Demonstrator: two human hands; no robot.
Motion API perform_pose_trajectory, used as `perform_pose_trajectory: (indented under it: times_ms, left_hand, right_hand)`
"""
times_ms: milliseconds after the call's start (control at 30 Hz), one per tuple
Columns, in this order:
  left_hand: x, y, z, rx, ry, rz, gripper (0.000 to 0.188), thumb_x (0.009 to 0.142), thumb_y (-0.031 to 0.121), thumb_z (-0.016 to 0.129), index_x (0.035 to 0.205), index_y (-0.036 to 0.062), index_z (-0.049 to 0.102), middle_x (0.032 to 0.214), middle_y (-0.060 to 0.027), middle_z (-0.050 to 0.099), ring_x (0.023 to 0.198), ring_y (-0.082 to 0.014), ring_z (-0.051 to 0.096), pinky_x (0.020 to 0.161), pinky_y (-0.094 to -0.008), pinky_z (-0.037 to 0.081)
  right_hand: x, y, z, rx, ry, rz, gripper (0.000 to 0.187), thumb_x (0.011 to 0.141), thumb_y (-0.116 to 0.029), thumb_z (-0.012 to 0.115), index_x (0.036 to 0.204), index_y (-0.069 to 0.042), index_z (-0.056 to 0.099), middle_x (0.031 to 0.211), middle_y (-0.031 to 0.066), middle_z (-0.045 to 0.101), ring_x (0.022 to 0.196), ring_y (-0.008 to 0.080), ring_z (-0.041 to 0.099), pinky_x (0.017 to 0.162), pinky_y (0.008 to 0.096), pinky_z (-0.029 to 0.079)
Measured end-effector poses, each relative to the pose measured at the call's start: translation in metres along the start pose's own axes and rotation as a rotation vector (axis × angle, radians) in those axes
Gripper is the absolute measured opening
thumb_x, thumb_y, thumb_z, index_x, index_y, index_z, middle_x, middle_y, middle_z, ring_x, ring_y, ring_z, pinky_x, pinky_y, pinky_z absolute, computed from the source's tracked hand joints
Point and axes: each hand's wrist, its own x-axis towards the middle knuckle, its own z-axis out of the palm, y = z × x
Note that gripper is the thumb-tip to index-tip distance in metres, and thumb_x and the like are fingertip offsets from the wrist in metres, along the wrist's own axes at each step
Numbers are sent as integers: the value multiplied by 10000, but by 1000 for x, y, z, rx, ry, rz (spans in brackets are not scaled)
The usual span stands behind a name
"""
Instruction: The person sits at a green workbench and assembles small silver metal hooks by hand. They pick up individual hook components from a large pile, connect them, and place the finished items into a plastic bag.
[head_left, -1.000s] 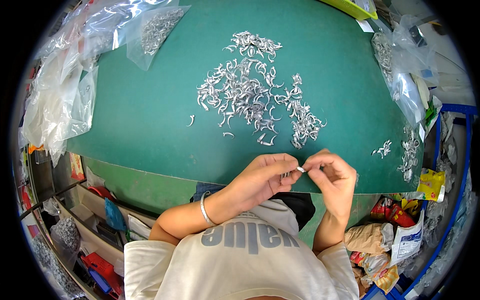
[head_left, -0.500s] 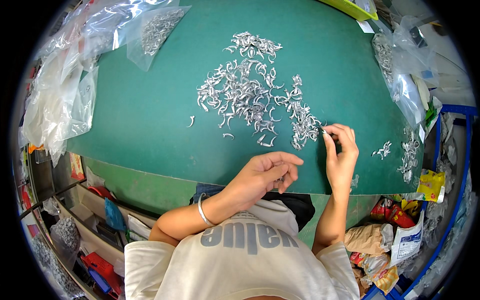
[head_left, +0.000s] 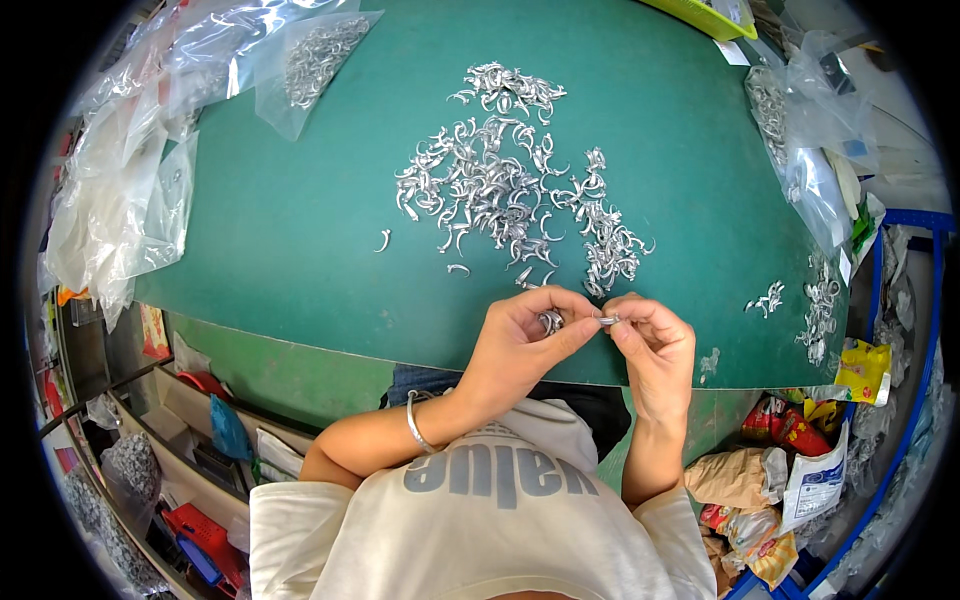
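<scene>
Over the near edge of the green tabletop (head_left: 300, 250), my two hands meet at the fingertips. My right hand (head_left: 657, 352) pinches a small silver curved metal piece (head_left: 609, 320) between thumb and fingers. The fingertips of my left hand (head_left: 520, 345) press against that piece's left end. More silver pieces (head_left: 550, 320) sit in the curl of my left fingers, partly hidden. Just beyond lies a narrow heap of curved metal pieces (head_left: 610, 240), with a larger loose heap (head_left: 490, 190) to its left and a smaller heap (head_left: 510, 88) farther back.
Clear plastic bags (head_left: 130, 200) cover the left end of the table; one bag of metal parts (head_left: 318, 65) lies back left. At right are a few loose pieces (head_left: 768, 300), a cluster of parts (head_left: 820, 315), another bag (head_left: 770, 120) and a blue rack (head_left: 925, 330).
My right hand has moved from the narrow heap left and nearer with a metal piece. My left hand has risen slightly and closed its thumb and fingers to meet it.
</scene>
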Motion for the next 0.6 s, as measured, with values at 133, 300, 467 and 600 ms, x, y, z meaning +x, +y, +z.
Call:
perform_pose_trajectory:
  times_ms: [133, 300, 467, 600]
  left_hand:
    - [-1, -1, -4, -177, -55, -163, 106, 863, 91, 595, 915, 0, 610, 794, -3, 568, 685, -36, 469, 603, -182, 394]
    - [6, -7, -15, -599, -125, -518, 133, 882, 136, 559, 867, 13, 606, 805, -24, 574, 685, -86, 491, 619, -231, 418]
    - [6, 2, -6, -517, 15, -444, 127, 877, 129, 556, 818, 20, 588, 847, -62, 586, 759, -126, 555, 695, -251, 486]
    - [6, -2, -16, -490, -213, -440, 102, 873, 99, 554, 817, 16, 576, 855, -85, 589, 764, -135, 573, 695, -264, 501]
  right_hand:
    - [-1, -4, 3, -68, -28, -2, 101, 813, 65, 595, 909, 38, 606, 877, 56, 608, 788, 93, 537, 711, 228, 425]
    - [-3, -4, -1, -285, -37, 141, 68, 812, 26, 603, 879, 15, 608, 805, 11, 591, 718, 62, 483, 667, 201, 392]
    - [12, -5, -13, -578, 164, -9, 44, 802, -2, 610, 841, 8, 629, 774, 9, 588, 697, 69, 475, 630, 215, 377]
    - [41, -3, -20, -1001, 273, -364, 99, 759, 1, 634, 855, -22, 647, 816, 73, 595, 737, 187, 519, 639, 268, 394]
